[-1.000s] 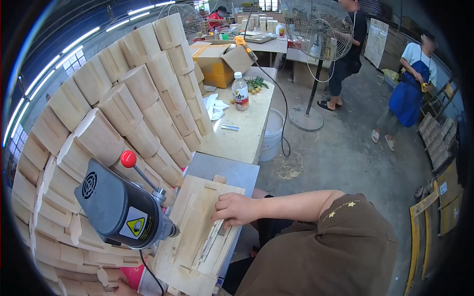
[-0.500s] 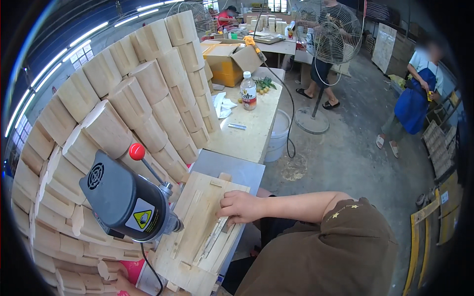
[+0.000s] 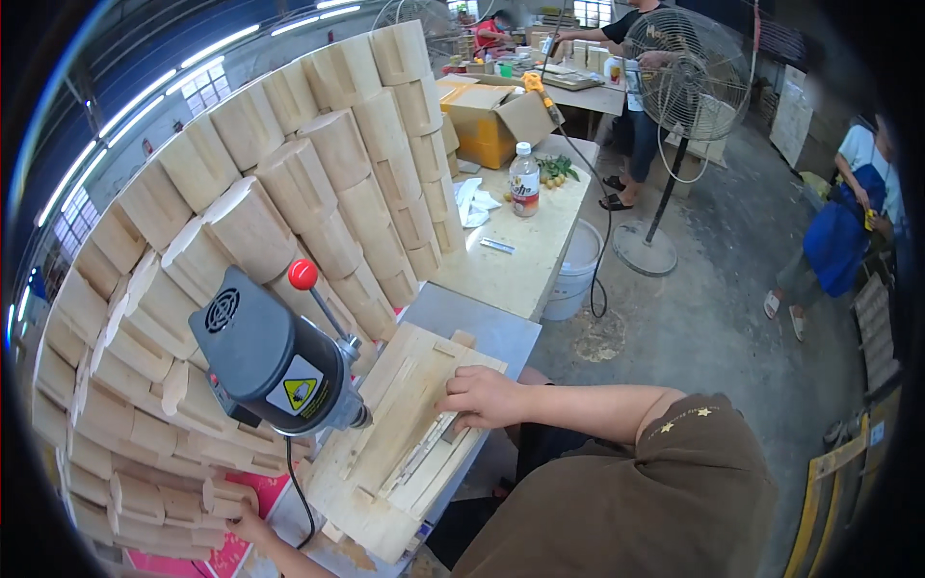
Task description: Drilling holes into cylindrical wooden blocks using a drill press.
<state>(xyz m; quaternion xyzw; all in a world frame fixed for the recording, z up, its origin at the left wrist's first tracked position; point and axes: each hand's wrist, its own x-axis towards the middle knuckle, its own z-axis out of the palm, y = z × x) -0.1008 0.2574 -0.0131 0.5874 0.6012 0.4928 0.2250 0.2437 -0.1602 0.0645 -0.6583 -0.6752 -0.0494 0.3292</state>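
My left hand (image 3: 251, 523) is at the lower left, its fingers closed around the end of a pale wooden block (image 3: 228, 498) at the bottom of a tall stack of such blocks (image 3: 279, 193). On a flat wooden jig (image 3: 361, 491) with raised strips and a long slot lies my right hand (image 3: 482, 397). Its fingers are bent down over a narrow, greyish strip (image 3: 421, 451), and what they pinch is hidden beneath them. A dark bench drill (image 3: 275, 352) with a red-knobbed lever (image 3: 303, 275) stands over the jig's left side, its chuck (image 3: 359, 417) pointing at the board.
Beyond the jig, a pale table (image 3: 525, 260) carries a bottle (image 3: 524, 181), crumpled tissue (image 3: 474, 204), small round fruit and a cardboard box (image 3: 482, 125). A white bucket (image 3: 576, 275) and a standing fan (image 3: 665, 144) are on the floor. Several people are farther off.
The whole view has shifted, so the table and drill sit farther right. My left hand stays at the same block and my right hand keeps its place on the jig.
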